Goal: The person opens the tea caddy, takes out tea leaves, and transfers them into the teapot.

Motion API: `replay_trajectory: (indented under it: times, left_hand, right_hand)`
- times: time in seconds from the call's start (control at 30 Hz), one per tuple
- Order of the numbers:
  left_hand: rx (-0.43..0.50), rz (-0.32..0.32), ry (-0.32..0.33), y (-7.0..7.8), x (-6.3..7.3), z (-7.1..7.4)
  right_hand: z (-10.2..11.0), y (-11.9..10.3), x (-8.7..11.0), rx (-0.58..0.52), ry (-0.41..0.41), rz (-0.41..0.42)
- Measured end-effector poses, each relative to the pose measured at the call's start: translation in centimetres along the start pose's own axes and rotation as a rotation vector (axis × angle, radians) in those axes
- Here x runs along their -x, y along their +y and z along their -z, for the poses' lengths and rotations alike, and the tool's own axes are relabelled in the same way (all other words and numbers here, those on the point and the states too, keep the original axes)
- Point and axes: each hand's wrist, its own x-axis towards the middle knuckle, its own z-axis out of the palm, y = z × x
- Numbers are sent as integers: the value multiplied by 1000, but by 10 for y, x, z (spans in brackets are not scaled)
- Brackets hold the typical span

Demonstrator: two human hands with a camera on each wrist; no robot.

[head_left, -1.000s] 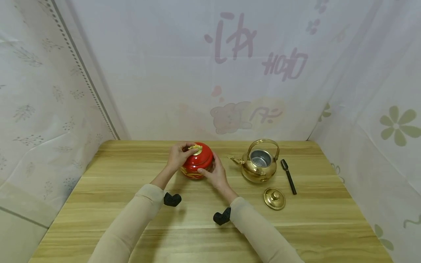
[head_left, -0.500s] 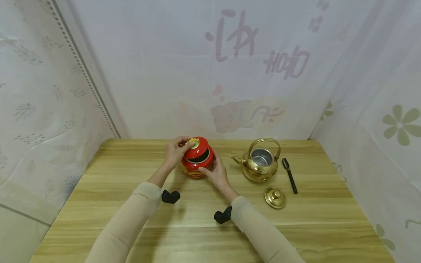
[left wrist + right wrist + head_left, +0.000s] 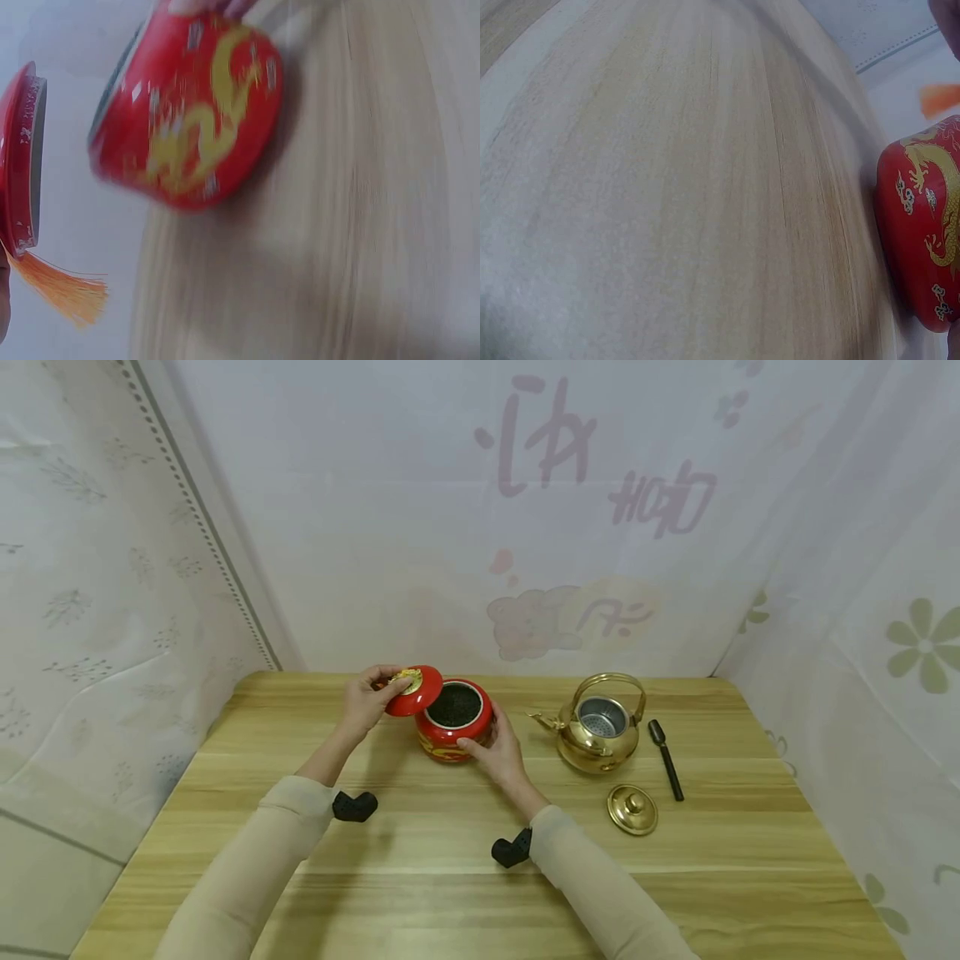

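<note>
My left hand point(image 3: 367, 700) pinches the gold knob of a red lid point(image 3: 423, 692), raised and tilted just left of a red jar's mouth. An orange tassel point(image 3: 71, 289) hangs from the lid in the left wrist view. The red jar point(image 3: 442, 745) stands upright on the table, its white-rimmed mouth uncovered and dark loose contents point(image 3: 454, 704) inside. A gold dragon point(image 3: 199, 135) decorates its side. Around the jar's right side my right hand point(image 3: 501, 756) curls, thumb on the front, the other fingers mostly hidden behind it.
Right of the jar stands a gold teapot point(image 3: 592, 752), uncovered, with a perforated strainer point(image 3: 602, 718) inside. Its gold lid point(image 3: 632, 810) lies in front of it. A dark scoop point(image 3: 667, 762) lies farther right on the wooden table point(image 3: 420, 893). Printed curtains point(image 3: 390, 527) surround the table.
The left hand has lifted the red lid off the jar and carried it left, uncovering the dark contents. My right hand has kept its hold on the jar.
</note>
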Motion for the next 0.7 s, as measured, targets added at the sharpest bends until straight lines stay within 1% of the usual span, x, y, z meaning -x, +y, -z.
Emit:
replay_trajectory:
  times: [0.1,0.2,0.3,0.4,0.47,0.57,0.7]
  left_hand:
    - [-53,8,2,-8,2,17]
    - [-123,2,5,-17,5,32]
    - [-219,-11,12,-27,10,45]
    - [-282,-6,16,-39,15,56]
    - [-308,-6,28,-47,19,62]
    - [-322,-11,37,-57,25,70]
    - [-336,-19,43,-67,31,76]
  right_hand:
    - [1,-12,4,-14,-12,-4]
    - [1,-23,9,0,-23,2]
    - [1,-27,10,15,-23,-2]
    - [1,-28,10,16,-20,-2]
    - [1,-28,10,15,-22,-6]
    - [0,-27,10,9,-19,-7]
    - [0,-26,10,7,-15,-21]
